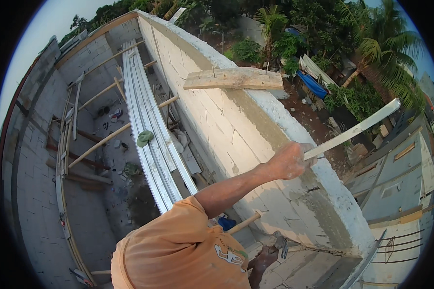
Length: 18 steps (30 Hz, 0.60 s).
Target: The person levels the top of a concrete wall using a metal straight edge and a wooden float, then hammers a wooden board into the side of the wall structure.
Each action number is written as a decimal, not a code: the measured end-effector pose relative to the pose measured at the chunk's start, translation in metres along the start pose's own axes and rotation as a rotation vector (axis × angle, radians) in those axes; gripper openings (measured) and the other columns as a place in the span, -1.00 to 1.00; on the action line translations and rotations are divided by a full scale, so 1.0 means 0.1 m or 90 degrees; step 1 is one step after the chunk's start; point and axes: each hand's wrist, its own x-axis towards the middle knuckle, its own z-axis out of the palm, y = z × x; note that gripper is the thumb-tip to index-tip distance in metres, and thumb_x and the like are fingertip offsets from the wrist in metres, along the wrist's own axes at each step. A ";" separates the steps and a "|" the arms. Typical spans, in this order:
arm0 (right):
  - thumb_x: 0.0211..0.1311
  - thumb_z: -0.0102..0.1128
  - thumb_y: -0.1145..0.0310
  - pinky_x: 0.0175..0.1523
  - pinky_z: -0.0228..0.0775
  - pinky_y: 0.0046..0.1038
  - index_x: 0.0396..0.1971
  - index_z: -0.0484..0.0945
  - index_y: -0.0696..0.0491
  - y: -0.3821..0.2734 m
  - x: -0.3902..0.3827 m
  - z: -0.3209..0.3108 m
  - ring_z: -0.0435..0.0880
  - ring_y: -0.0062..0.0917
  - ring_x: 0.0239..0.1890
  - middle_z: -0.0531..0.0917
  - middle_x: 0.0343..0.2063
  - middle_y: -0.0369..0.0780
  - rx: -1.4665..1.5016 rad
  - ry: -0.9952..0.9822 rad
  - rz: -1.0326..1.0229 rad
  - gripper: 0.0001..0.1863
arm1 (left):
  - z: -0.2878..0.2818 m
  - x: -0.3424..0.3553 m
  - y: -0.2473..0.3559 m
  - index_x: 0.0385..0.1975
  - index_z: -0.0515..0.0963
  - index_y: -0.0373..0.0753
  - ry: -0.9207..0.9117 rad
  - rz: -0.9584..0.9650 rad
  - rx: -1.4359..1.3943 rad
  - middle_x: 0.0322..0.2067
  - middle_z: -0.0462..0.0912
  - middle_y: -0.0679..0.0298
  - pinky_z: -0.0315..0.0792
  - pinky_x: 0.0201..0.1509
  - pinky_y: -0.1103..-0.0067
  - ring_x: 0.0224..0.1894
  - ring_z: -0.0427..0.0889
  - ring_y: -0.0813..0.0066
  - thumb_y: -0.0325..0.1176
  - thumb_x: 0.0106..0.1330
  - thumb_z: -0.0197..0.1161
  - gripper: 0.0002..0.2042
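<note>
My left hand [289, 161], at the end of my orange-sleeved arm, is closed round a long pale flat strip [353, 128] that angles up to the right above the rendered edge of a block wall [234, 139]. Lower down, beside the wall's inner face, my right hand [264, 257] grips what looks like a hammer [279, 244], partly hidden by my torso. A rough board [233, 79] lies across the wall top, with nails or pins sticking up from it.
Long metal channels [139, 111] with a green cap [144, 138] rest across poles [99, 143] over a deep, littered interior [115, 178]. Another block wall [29, 183] stands at left. Beyond my wall's drop are trees, a blue tarp [311, 85], lower roofing and protruding rebar [398, 245].
</note>
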 end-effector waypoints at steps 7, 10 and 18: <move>0.12 0.13 0.54 -0.66 0.29 -0.60 -0.37 0.37 0.15 -0.15 0.04 0.23 0.45 -0.64 -0.74 0.50 -0.57 -0.24 0.045 -0.064 -0.067 -0.87 | -0.09 -0.63 -0.41 -0.22 0.61 -0.28 -0.145 -0.154 -0.155 -0.47 0.64 0.10 0.43 -0.24 0.40 -0.42 0.56 0.34 -0.20 0.32 0.25 -0.74; 0.13 0.15 0.54 -0.65 0.29 -0.61 -0.36 0.38 0.16 -0.28 0.02 0.27 0.44 -0.65 -0.73 0.49 -0.56 -0.24 0.051 -0.042 -0.066 -0.87 | 0.03 -0.82 -0.55 -0.24 0.60 -0.30 -0.172 -0.086 -0.166 -0.46 0.63 0.16 0.44 -0.22 0.42 -0.40 0.55 0.41 -0.16 0.31 0.27 -0.71; 0.19 0.26 0.50 -0.57 0.27 -0.60 -0.23 0.47 0.21 -1.17 0.08 0.15 0.42 -0.69 -0.67 0.53 -0.52 -0.25 0.224 -0.014 -0.122 -0.80 | 0.31 -1.00 -0.79 -0.24 0.65 -0.28 -0.277 -0.289 -0.424 -0.56 0.56 0.37 0.37 -0.46 0.64 -0.52 0.45 0.67 -0.06 0.22 0.39 -0.63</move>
